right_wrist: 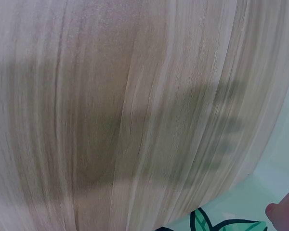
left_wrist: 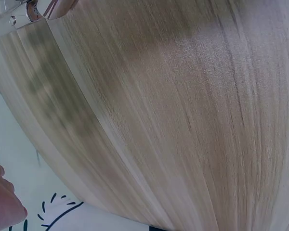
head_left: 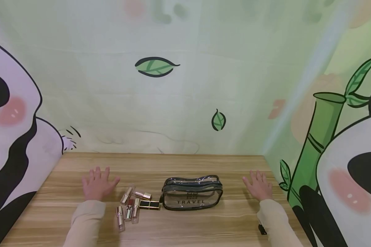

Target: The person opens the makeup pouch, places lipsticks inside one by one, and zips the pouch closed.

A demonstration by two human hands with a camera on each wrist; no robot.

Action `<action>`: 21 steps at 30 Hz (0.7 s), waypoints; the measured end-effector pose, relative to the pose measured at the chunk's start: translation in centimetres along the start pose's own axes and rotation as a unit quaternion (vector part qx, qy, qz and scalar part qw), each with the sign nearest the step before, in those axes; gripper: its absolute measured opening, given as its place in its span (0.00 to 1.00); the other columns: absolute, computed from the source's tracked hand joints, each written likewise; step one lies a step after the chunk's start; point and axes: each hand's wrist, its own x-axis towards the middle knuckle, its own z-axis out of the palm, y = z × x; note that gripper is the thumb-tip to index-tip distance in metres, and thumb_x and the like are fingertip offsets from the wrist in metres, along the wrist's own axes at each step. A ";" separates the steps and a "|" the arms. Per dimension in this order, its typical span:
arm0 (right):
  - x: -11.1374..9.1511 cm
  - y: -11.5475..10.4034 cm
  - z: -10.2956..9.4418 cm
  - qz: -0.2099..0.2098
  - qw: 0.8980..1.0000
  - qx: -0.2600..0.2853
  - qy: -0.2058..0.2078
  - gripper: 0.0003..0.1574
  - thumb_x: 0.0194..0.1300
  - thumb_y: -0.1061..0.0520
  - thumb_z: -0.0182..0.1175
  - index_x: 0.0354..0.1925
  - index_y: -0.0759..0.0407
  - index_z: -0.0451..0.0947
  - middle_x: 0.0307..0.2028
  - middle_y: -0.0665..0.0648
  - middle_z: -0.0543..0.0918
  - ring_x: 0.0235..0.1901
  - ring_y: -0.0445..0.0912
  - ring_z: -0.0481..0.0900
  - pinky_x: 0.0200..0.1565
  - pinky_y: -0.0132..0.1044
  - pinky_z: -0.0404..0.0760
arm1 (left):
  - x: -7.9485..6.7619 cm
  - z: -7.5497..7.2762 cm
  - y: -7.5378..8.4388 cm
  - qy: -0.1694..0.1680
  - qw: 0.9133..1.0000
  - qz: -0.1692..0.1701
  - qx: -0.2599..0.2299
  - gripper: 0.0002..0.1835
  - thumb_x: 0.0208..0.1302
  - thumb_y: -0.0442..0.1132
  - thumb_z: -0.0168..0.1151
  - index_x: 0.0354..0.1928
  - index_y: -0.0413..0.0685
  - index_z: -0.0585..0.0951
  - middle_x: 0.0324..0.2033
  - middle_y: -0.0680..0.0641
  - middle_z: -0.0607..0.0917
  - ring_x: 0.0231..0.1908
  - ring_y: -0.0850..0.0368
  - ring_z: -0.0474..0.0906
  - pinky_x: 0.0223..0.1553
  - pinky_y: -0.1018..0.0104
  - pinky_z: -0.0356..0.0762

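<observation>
My left hand [head_left: 99, 184] is spread flat-fingered over the left of the table, holding nothing. Just right of it lies a loose group of several lipsticks, among them a clear-capped lipstick [head_left: 120, 218] and a black one with gold bands [head_left: 149, 205]. A clear pouch [head_left: 193, 199] with black edging and the word TRAVEL stands beside the black lipstick. Over on the right, my right hand [head_left: 259, 186] also has its fingers spread and holds nothing. The left wrist view catches part of a lipstick [left_wrist: 23, 18] in its upper corner.
The wood-grain table [head_left: 216, 228] carries all these things. Behind it hangs a pale green cloth [head_left: 185, 103] printed with pandas, leaves and bamboo. A small black object [head_left: 262, 229] shows by the right sleeve. Shadows of the hands fall on the tabletop.
</observation>
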 end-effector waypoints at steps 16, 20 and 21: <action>-0.2 0.1 0.0 -0.002 1.000 -0.003 0.002 0.46 0.64 0.32 0.28 0.67 0.62 0.44 0.66 0.70 0.40 0.65 0.66 0.34 0.56 0.70 0.41 | -0.2 0.1 -0.2 0.003 1.000 0.001 0.003 0.44 0.59 0.68 0.32 0.66 0.40 0.49 0.63 0.27 0.41 0.62 0.27 0.33 0.56 0.31 0.29; 0.1 0.1 0.2 -0.004 1.000 0.000 0.007 0.47 0.64 0.31 0.28 0.67 0.62 0.44 0.66 0.70 0.40 0.65 0.66 0.34 0.56 0.70 0.41 | -0.3 0.2 -0.4 0.006 1.000 0.003 0.000 0.44 0.60 0.68 0.32 0.66 0.40 0.50 0.63 0.27 0.41 0.62 0.27 0.34 0.56 0.30 0.28; 0.1 0.1 0.2 -0.005 1.000 0.002 0.008 0.46 0.64 0.31 0.28 0.67 0.62 0.44 0.66 0.70 0.40 0.65 0.66 0.34 0.56 0.70 0.41 | -0.3 0.2 -0.5 0.006 1.000 0.003 -0.001 0.43 0.60 0.67 0.32 0.66 0.40 0.50 0.63 0.27 0.41 0.62 0.27 0.34 0.56 0.30 0.28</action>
